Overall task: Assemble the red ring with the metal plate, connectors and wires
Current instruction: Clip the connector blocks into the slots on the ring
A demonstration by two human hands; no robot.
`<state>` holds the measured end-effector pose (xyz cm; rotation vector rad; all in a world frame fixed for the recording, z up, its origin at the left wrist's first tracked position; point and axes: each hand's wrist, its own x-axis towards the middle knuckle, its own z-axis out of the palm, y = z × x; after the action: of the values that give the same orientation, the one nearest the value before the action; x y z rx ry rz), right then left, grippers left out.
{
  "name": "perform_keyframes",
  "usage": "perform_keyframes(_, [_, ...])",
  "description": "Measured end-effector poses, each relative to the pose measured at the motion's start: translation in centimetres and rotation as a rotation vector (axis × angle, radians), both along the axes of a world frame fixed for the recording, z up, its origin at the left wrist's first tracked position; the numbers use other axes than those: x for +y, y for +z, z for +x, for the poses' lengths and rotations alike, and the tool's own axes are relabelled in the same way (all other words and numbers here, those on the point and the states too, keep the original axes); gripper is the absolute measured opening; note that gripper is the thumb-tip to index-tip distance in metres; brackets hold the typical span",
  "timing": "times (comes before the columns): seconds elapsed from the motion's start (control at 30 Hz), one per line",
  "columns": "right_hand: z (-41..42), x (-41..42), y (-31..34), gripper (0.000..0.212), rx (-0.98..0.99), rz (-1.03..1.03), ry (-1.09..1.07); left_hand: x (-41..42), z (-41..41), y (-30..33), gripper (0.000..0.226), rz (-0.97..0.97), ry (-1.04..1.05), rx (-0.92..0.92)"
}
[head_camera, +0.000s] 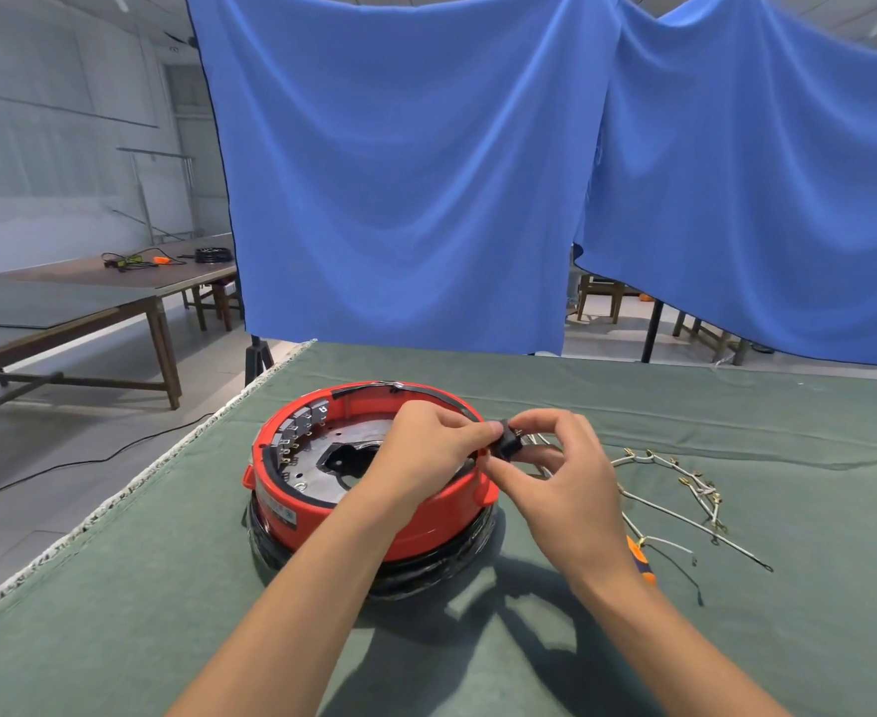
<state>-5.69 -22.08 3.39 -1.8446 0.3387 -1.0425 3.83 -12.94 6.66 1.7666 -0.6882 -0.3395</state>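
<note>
The red ring [416, 525] stands on the green-covered table [167, 587], on a black base. Inside it lies the grey metal plate [317, 468], and several grey connectors [304, 420] line its inner far-left wall. Over the ring's right rim, both hands hold one small black connector [510, 443]: my left hand [434, 439] pinches it from the left, my right hand [560, 458] pinches it from the right. A bundle of white wires [684, 483] with brass terminals lies on the cloth to the right.
An orange-handled screwdriver [642, 558] lies just right of my right forearm. Blue curtains [426, 173] hang behind the table. Another long table [90, 297] with cables stands at the far left. The table's left edge runs diagonally past the ring.
</note>
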Motion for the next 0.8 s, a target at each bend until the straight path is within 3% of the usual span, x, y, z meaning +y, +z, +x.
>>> perform_keyframes(0.17, [0.0,-0.3,0.0,0.033,-0.019,0.086,0.083,0.2,0.3,-0.2,0.017,-0.061,-0.004,0.042])
perform_keyframes(0.37, [0.3,-0.7,-0.1,0.047,-0.004,0.159,0.085,0.1,0.0,-0.2,0.012,-0.109,-0.091,0.063])
perform_keyframes(0.47, [0.5,-0.8,-0.3,0.036,0.025,0.189,0.121,-0.1,-0.1,-0.2,0.017,-0.093,-0.043,0.044])
perform_keyframes(0.53, [0.5,-0.9,-0.3,0.028,0.015,0.229,0.111,-0.2,0.2,-0.5,0.019,0.054,0.092,-0.133])
perform_keyframes(0.63, [0.4,-1.4,-0.2,0.022,0.033,0.243,0.031,0.0,-0.3,-1.2,0.035,0.452,0.239,-0.473])
perform_keyframes(0.8, [-0.1,-1.4,0.9,0.016,0.091,0.430,0.192,0.7,-0.1,-1.5,0.056,0.420,0.058,-0.622])
